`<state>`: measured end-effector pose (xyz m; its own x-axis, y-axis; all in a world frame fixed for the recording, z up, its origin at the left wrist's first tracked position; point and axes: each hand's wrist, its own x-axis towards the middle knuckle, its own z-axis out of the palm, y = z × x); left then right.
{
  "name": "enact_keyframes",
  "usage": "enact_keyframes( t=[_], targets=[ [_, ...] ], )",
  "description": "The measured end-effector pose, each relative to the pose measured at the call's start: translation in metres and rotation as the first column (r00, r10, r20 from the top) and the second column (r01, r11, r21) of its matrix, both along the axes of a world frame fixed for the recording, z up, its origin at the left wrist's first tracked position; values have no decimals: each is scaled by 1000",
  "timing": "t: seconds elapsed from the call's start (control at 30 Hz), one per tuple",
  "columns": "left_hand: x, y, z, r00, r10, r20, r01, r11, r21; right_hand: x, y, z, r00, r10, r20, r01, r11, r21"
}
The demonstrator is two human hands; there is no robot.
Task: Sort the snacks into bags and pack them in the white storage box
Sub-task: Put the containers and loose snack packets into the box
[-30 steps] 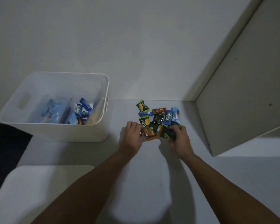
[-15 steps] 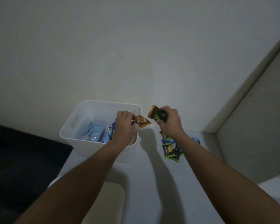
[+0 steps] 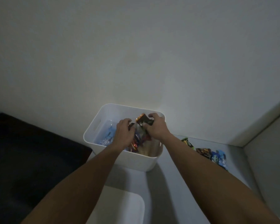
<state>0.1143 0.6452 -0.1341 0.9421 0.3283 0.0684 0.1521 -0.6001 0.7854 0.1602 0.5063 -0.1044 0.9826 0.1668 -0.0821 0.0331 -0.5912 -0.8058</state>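
Both my hands reach into the white storage box (image 3: 137, 161) on the grey table. My right hand (image 3: 156, 126) is shut on a dark snack packet with an orange end (image 3: 142, 119), held above the box's far right side. My left hand (image 3: 124, 133) is curled over a clear bag (image 3: 140, 136) in the box, with a small dark packet pinched at its fingertips. Blue snack packets in a clear bag (image 3: 107, 138) lie in the left part of the box. Orange and red wrappers (image 3: 134, 145) show below my left hand.
Loose snacks remain on the table to the right: a green-and-black packet (image 3: 188, 142), a brown one (image 3: 204, 151) and blue ones (image 3: 220, 160). A white lid-like panel (image 3: 120, 206) lies near me. A dark surface (image 3: 31, 151) is at the left, a wall panel at the right.
Both hands carried packets from the pile on the table leftward to the box and now are inside it. The view has swung left, so the pile sits at the right edge.
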Motion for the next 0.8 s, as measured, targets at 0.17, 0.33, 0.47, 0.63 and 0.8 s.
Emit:
enact_keyframes(
  t=[0.17,0.33,0.47,0.63,0.8],
  targets=[
    [1,6,3,997,33,-66,-40,992,-117,8,-2,-5,996,-69,-56,69,998,6],
    [7,-5,4,1000,-10,-4,9,996,-94,8,-34,2,996,-83,16,83,996,17],
    [14,-37,10,994,-87,71,89,996,-26,6,-76,8,988,-143,59,143,990,9],
    [15,-102,20,948,-272,168,255,960,114,-1,-145,8,974,-218,64,222,973,-68],
    [11,-166,9,883,-444,152,401,882,247,-13,-214,-8,960,-278,40,281,947,-155]
  ],
)
